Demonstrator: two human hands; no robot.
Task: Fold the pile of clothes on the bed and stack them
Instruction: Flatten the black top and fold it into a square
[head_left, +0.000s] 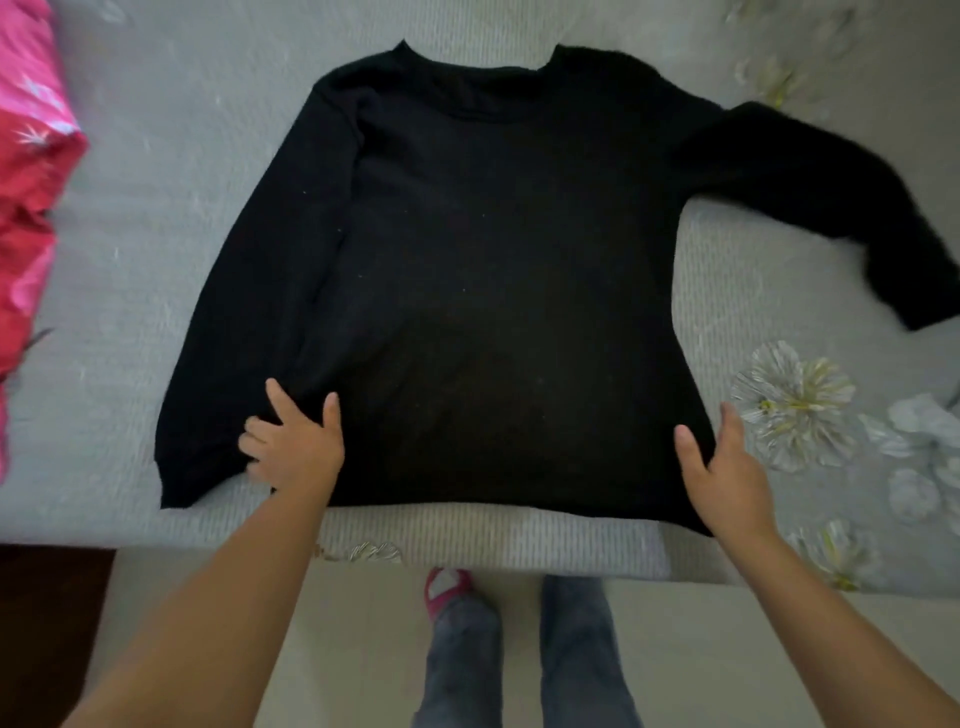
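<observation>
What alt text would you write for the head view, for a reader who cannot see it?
A black long-sleeved sweater lies spread flat on a pale grey floral bedspread, with the left hand and right hand resting open on its lower corners. A pink and red garment lies at the bed's left edge.

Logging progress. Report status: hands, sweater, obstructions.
Both hands, left and right, open, flat on black sweater hem. Sweater spread, unfolded. Nothing in the way.
</observation>
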